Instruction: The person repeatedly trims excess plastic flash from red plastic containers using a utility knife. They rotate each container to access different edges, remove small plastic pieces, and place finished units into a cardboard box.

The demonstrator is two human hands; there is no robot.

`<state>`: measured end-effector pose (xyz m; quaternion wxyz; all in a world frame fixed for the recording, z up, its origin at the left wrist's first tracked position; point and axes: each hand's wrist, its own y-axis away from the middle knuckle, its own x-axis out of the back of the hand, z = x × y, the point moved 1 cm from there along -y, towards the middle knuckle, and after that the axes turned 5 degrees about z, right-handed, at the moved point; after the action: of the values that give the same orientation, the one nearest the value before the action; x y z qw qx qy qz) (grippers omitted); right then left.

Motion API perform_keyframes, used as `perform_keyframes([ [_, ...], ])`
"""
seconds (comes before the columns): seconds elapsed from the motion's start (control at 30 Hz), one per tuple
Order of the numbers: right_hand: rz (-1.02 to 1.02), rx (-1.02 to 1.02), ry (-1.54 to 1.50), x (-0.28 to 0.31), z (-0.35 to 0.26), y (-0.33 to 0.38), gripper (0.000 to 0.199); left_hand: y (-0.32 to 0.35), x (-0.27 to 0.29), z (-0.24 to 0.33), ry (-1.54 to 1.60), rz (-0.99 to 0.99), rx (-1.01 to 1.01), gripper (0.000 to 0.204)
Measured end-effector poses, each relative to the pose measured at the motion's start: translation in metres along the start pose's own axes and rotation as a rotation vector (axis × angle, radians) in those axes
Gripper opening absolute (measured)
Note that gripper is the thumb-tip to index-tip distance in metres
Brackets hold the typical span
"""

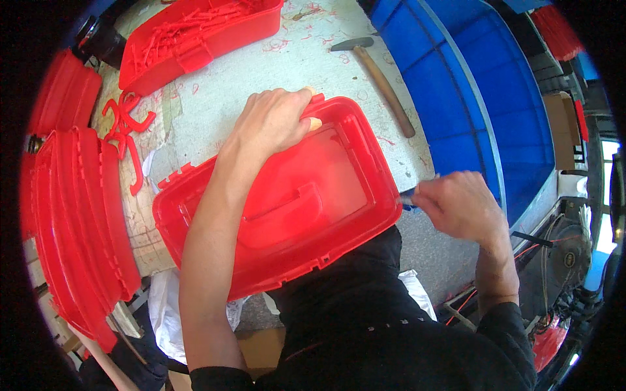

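A red plastic lid (345, 166) with a raised rim and a moulded recess lies tilted at the table's near edge, partly over my lap. My left hand (277, 120) grips its far rim, with pale coverings on some fingertips. The left forearm crosses over the lid and hides part of its left side. At the lid's right corner, my right hand (460, 202) is closed around a small, thin tool (407, 199). The tool's tip meets the rim there; its exact kind is hard to make out.
A hammer (381, 81) lies beyond the lid, beside blue bins (456, 85). A red box (215, 49) full of red plastic pieces stands at the back left. Red handles (127, 120) and stacked red lids (85, 215) are on the left. Another person's arm (98, 355) shows at lower left.
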<state>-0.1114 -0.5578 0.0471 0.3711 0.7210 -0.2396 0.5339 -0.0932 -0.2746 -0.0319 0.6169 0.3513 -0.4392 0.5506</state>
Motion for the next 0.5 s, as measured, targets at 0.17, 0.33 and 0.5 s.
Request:
perform_keyframes([
  [0.17,0.543,0.103,-0.156,-0.047,-0.008,-0.047,0.025,-0.003,0.003,0.002,-0.017,-0.126,0.07,0.034],
  [0.33,0.597,-0.163,-0.335,-0.058,0.02,-0.079,0.023,-0.002,0.006,0.003,-0.015,-0.061,0.018,0.039],
  [0.5,0.406,-0.48,-0.397,-0.034,0.052,-0.049,0.033,-0.001,0.002,0.003,-0.088,-0.064,0.065,0.035],
])
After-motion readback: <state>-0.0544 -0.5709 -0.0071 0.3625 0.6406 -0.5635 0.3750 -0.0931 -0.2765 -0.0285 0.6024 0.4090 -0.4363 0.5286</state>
